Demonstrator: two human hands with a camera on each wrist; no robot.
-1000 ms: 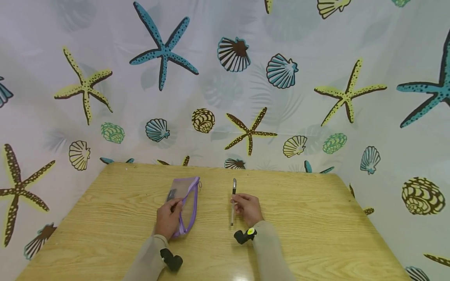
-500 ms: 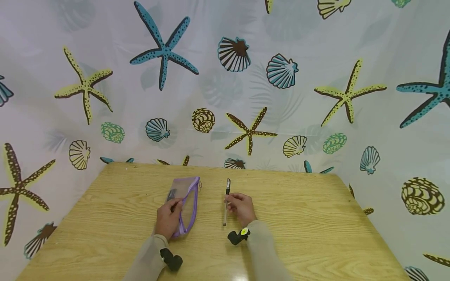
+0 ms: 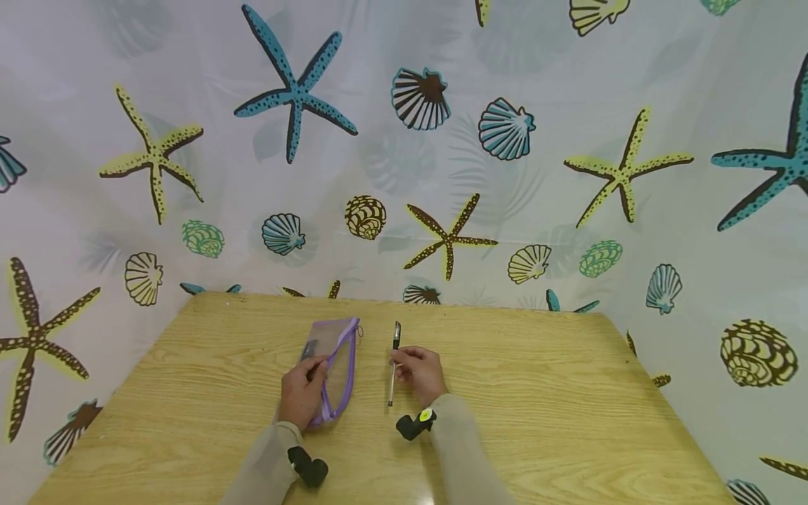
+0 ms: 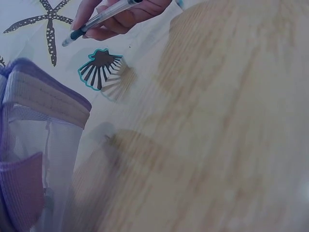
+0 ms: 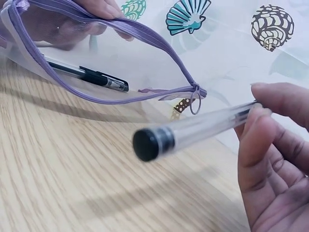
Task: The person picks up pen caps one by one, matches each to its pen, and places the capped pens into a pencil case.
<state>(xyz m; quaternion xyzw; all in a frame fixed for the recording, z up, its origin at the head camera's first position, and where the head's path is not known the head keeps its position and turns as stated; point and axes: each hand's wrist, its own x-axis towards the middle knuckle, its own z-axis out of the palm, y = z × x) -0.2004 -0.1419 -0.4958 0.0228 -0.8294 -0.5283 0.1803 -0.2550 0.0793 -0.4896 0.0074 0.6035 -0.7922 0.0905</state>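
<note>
In the head view my left hand (image 3: 301, 394) pinches the edge of a mesh zip pouch (image 3: 341, 403) with purple trim, left of centre on the table. The right wrist view shows the pouch's mouth gaping, and a black-capped pen (image 5: 104, 79) lies inside behind the mesh. My right hand (image 3: 421, 373) holds a clear-barrelled pen (image 3: 396, 335) between thumb and fingers, black cap away from me, a short way right of the pouch and apart from it. Its dark end plug (image 5: 147, 145) is close to the right wrist camera. The left wrist view sees the pouch (image 4: 48, 121) from the side.
A light wood-grain table (image 3: 555, 407) spreads under both hands. Behind and at the sides hangs a white curtain (image 3: 379, 161) printed with starfish and shells. A small zip pull ring (image 5: 195, 102) hangs at the pouch's corner. Black cameras sit on both wrists.
My right hand has moved steadily left with the pen, closer to the pouch. The left hand and the pouch have stayed in place.
</note>
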